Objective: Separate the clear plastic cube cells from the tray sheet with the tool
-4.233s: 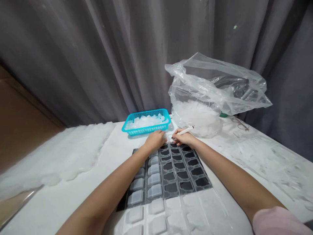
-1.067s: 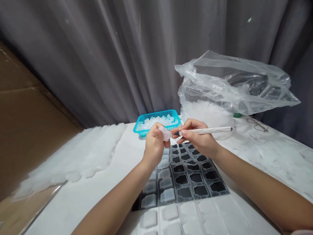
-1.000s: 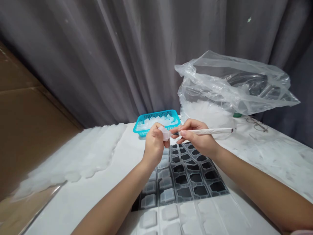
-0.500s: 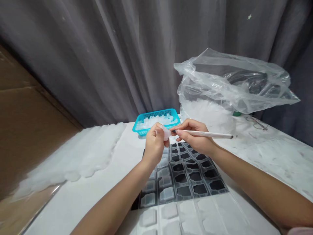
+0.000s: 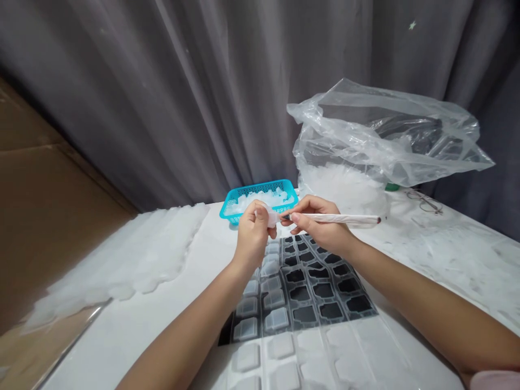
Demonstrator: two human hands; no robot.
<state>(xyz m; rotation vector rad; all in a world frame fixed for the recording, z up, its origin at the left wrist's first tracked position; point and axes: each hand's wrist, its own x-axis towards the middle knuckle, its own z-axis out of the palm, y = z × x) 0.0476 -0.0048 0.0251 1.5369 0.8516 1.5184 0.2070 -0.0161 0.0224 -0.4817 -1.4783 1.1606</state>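
My left hand is closed round a small clear plastic piece, held up above the far end of a black tray with square pockets. My right hand pinches a thin white stick-like tool, with its tip touching the clear piece. Clear pieces fill the tray's two left columns; the other pockets look dark and bare. A clear moulded sheet covers the tray's near end.
A turquoise basket of clear pieces stands behind my hands. A big clear plastic bag with more white pieces sits at the back right, spectacles beside it. White plastic scraps lie left. Grey curtain behind; brown cardboard at the left.
My hands have lifted from the tray's far end and now hold the clear piece and the tool in the air. In the last second the tool shifted only slightly.
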